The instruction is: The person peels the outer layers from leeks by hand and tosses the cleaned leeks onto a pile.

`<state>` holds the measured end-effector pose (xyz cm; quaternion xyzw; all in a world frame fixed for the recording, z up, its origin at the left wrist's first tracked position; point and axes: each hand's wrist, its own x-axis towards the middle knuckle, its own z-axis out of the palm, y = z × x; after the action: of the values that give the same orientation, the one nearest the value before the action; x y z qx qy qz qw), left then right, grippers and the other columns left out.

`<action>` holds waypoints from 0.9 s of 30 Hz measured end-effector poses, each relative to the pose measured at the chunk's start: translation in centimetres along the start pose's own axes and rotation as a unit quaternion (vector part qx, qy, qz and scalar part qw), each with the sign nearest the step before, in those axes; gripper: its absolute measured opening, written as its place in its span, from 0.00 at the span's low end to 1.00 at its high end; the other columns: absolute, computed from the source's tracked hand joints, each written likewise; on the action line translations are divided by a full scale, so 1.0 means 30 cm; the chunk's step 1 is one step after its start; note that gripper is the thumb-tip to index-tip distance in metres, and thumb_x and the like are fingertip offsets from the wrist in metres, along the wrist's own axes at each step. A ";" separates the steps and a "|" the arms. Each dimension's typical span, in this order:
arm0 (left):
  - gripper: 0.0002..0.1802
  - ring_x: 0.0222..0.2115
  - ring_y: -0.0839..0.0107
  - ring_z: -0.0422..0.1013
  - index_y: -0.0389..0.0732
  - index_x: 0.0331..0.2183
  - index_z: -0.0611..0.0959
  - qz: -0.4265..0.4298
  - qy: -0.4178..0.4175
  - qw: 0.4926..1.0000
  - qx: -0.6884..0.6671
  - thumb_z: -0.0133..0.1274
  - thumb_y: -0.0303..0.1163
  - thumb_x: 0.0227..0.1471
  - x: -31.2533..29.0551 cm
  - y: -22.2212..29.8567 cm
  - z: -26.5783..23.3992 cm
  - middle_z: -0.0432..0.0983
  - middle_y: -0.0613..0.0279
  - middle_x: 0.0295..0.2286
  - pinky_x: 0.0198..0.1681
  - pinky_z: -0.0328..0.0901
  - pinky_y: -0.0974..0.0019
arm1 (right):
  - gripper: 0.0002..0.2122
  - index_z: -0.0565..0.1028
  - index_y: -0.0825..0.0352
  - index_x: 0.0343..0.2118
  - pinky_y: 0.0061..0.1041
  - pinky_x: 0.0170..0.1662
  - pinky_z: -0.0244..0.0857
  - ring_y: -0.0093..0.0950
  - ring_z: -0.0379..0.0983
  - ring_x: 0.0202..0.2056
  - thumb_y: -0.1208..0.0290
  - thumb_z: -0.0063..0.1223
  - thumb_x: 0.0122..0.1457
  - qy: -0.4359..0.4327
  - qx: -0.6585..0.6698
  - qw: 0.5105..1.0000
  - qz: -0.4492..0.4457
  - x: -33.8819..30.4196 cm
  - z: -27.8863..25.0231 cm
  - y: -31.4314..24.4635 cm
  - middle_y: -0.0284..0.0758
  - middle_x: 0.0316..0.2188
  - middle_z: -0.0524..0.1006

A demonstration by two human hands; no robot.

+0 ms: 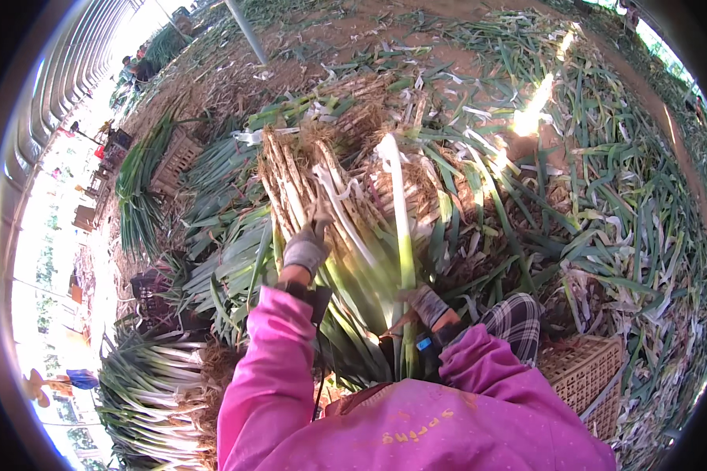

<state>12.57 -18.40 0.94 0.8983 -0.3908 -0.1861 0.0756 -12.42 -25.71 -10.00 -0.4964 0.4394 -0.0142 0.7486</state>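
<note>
A pile of long leeks (338,196) with soil-brown stalks and roots lies in front of me, its green leaves toward my body. My left hand (305,250), in a grey glove, reaches onto the stalks at the pile's left side. Its fingers stretch forward and look apart, touching or just above the stalks. My right hand (424,304), also gloved, is closed round the green lower part of a leek (399,212). This leek stands out with a clean white stalk, root end pointing away from me. Its leaves hang down by my lap.
Bundled leeks (157,400) lie at the lower left, roots toward me. A woven crate (585,369) stands by my right knee, another crate (174,161) at the far left. Loose leaves and peelings (636,212) litter the ground on the right. A metal pole (246,31) rises beyond.
</note>
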 end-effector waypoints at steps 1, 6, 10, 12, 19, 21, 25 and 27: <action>0.24 0.36 0.51 0.70 0.49 0.43 0.71 -0.030 -0.012 0.999 0.008 0.52 0.39 0.41 -0.040 0.005 0.018 0.74 0.48 0.31 0.39 0.64 0.56 | 0.18 0.73 0.70 0.36 0.29 0.33 0.66 0.29 0.70 0.31 0.73 0.59 0.38 -0.075 0.046 0.995 0.039 0.006 -0.018 0.006 0.36 0.32 0.75; 0.27 0.33 0.48 0.69 0.39 0.41 0.68 0.004 0.016 0.995 -0.101 0.55 0.37 0.38 -0.309 -0.005 0.084 0.72 0.45 0.31 0.36 0.64 0.53 | 0.10 0.75 0.70 0.30 0.31 0.36 0.70 0.31 0.73 0.29 0.74 0.57 0.42 -0.229 0.305 0.919 -0.097 -0.041 -0.067 0.096 0.38 0.28 0.76; 0.29 0.33 0.49 0.69 0.39 0.44 0.66 0.161 0.013 0.986 -0.047 0.55 0.37 0.38 -0.470 -0.083 0.288 0.71 0.45 0.31 0.37 0.64 0.54 | 0.14 0.72 0.73 0.36 0.29 0.34 0.70 0.29 0.73 0.25 0.79 0.57 0.43 -0.182 0.317 0.909 -0.200 -0.096 -0.062 0.045 0.41 0.26 0.75; 0.30 0.33 0.50 0.69 0.38 0.45 0.65 0.309 0.070 0.946 0.072 0.55 0.38 0.38 -0.509 -0.090 0.359 0.71 0.45 0.31 0.37 0.64 0.53 | 0.15 0.71 0.73 0.37 0.28 0.33 0.70 0.29 0.73 0.25 0.80 0.57 0.43 -0.132 0.282 0.938 -0.154 -0.090 -0.071 0.002 0.41 0.26 0.75; 0.30 0.35 0.50 0.69 0.45 0.46 0.64 -0.050 -0.105 0.993 -0.029 0.53 0.38 0.39 -0.533 0.085 0.301 0.69 0.48 0.36 0.36 0.65 0.52 | 0.09 0.74 0.67 0.33 0.26 0.26 0.66 0.28 0.72 0.25 0.79 0.55 0.46 0.020 -0.124 0.970 -0.209 0.393 -0.083 0.208 0.37 0.24 0.75; 0.34 0.32 0.49 0.70 0.40 0.47 0.61 0.151 -0.083 0.985 0.003 0.54 0.40 0.38 -0.537 0.051 0.317 0.71 0.46 0.31 0.34 0.65 0.52 | 0.09 0.74 0.67 0.32 0.26 0.27 0.66 0.28 0.72 0.25 0.76 0.56 0.44 0.025 -0.174 0.961 -0.214 0.443 -0.082 0.203 0.37 0.23 0.75; 0.33 0.34 0.48 0.69 0.39 0.46 0.63 -0.037 -0.108 0.992 -0.047 0.53 0.41 0.38 -0.565 0.100 0.218 0.70 0.43 0.34 0.36 0.64 0.53 | 0.13 0.75 0.68 0.28 0.26 0.28 0.65 0.29 0.72 0.24 0.67 0.59 0.40 0.055 -0.358 0.903 -0.232 0.485 -0.066 0.201 0.39 0.22 0.75; 0.29 0.33 0.48 0.70 0.39 0.43 0.65 -0.079 -0.139 0.987 -0.011 0.53 0.41 0.39 -0.612 0.037 0.242 0.71 0.44 0.32 0.34 0.65 0.52 | 0.11 0.76 0.68 0.26 0.26 0.26 0.65 0.25 0.70 0.23 0.68 0.60 0.40 -0.025 0.018 0.997 -0.074 0.287 0.077 0.091 0.35 0.22 0.76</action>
<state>-2.51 -5.70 -0.37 0.8908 -0.3235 -0.3186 0.0161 -6.72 -26.57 -17.32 -0.5137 0.3823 -0.0651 0.7653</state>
